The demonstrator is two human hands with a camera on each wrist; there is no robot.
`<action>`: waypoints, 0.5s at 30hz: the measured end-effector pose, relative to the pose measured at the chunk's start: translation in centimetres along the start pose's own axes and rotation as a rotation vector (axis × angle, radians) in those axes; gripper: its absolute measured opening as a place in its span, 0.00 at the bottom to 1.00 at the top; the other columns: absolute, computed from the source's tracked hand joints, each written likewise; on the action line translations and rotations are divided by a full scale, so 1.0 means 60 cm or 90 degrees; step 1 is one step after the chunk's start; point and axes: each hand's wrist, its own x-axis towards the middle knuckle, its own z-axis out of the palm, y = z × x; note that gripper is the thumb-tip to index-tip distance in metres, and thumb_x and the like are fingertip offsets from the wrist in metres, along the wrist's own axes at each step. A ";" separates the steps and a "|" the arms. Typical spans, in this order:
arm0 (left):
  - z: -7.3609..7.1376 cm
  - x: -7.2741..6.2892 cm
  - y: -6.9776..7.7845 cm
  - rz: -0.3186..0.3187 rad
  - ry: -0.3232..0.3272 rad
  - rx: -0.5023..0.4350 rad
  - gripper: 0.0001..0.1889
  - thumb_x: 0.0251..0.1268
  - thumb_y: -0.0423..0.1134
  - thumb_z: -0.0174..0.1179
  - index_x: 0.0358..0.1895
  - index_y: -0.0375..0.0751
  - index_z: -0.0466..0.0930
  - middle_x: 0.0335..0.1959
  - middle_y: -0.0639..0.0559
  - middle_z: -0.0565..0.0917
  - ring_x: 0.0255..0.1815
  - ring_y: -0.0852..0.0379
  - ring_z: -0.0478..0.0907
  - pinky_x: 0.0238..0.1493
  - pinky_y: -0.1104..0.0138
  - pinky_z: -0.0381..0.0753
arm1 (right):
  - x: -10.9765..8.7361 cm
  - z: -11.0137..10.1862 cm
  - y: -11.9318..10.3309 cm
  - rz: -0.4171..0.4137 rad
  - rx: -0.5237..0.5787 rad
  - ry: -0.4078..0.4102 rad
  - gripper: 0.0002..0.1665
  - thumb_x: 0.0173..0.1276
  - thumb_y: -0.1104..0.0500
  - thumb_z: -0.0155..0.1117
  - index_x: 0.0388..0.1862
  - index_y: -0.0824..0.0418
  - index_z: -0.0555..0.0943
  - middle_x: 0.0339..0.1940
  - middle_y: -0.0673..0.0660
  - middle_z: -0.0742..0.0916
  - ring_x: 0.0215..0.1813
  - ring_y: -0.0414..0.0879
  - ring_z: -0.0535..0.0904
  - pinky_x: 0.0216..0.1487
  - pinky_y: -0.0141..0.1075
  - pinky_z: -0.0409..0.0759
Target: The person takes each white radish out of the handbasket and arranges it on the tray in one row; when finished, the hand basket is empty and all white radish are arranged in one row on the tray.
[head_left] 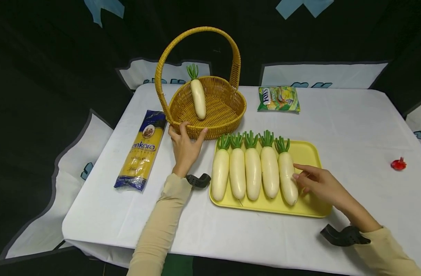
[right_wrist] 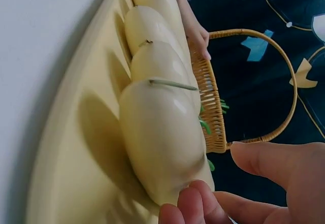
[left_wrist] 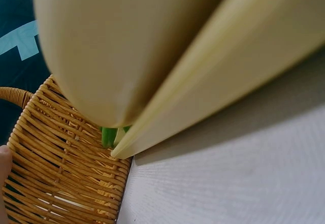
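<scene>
A yellow tray point(head_left: 308, 151) holds several white radishes with green tops, side by side. My right hand point(head_left: 318, 184) is at the rightmost radish point(head_left: 287, 178), its fingertips against the side; in the right wrist view the thumb point(right_wrist: 259, 158) stands apart from that radish. My left hand point(head_left: 187, 147) rests with spread fingers on the near rim of a wicker basket point(head_left: 227, 99). Another radish point(head_left: 198, 99) leans inside this basket, top upward. The left wrist view shows a blurred radish point(left_wrist: 117, 46) close up, the tray's edge and the basket's woven wall point(left_wrist: 66, 158).
Left of the basket lies a yellow and blue pasta packet point(head_left: 141, 149). A green candy bag point(head_left: 278, 99) is at the back, right of the basket. Far right on the white-covered table point(head_left: 362, 126) lies a small red wrapped item point(head_left: 398, 164). The basket's tall handle point(head_left: 205, 29) arches above it.
</scene>
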 end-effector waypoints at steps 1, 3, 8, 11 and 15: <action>0.000 0.000 0.000 0.000 0.001 -0.001 0.38 0.48 0.73 0.50 0.57 0.52 0.60 0.68 0.33 0.39 0.64 0.28 0.55 0.51 0.43 0.66 | 0.001 -0.001 -0.001 -0.004 0.003 0.002 0.30 0.70 0.51 0.50 0.64 0.66 0.64 0.37 0.61 0.81 0.28 0.41 0.79 0.35 0.29 0.75; 0.001 0.001 0.000 0.001 0.001 -0.002 0.38 0.48 0.73 0.50 0.57 0.51 0.60 0.68 0.33 0.39 0.64 0.28 0.55 0.52 0.43 0.66 | 0.005 -0.003 -0.005 -0.019 0.011 0.008 0.28 0.70 0.52 0.50 0.64 0.66 0.65 0.37 0.60 0.81 0.28 0.41 0.79 0.35 0.29 0.75; 0.000 0.001 0.001 -0.008 -0.003 -0.005 0.38 0.48 0.73 0.50 0.56 0.52 0.60 0.68 0.33 0.38 0.64 0.28 0.54 0.52 0.43 0.66 | 0.022 -0.003 -0.017 -0.058 0.061 0.003 0.27 0.71 0.53 0.48 0.64 0.64 0.64 0.39 0.54 0.82 0.34 0.37 0.78 0.35 0.31 0.77; -0.001 0.001 0.001 -0.009 -0.005 -0.007 0.38 0.48 0.73 0.50 0.57 0.52 0.60 0.68 0.33 0.38 0.64 0.28 0.53 0.52 0.42 0.66 | 0.040 0.002 -0.030 -0.080 0.095 0.019 0.27 0.71 0.54 0.49 0.64 0.65 0.64 0.39 0.51 0.82 0.36 0.35 0.79 0.35 0.32 0.78; 0.000 0.001 0.001 -0.007 -0.003 -0.006 0.38 0.48 0.73 0.50 0.57 0.52 0.60 0.68 0.32 0.38 0.65 0.28 0.53 0.54 0.42 0.65 | 0.069 0.010 -0.053 -0.109 0.139 0.063 0.26 0.70 0.55 0.49 0.63 0.67 0.64 0.39 0.49 0.81 0.37 0.37 0.79 0.35 0.32 0.78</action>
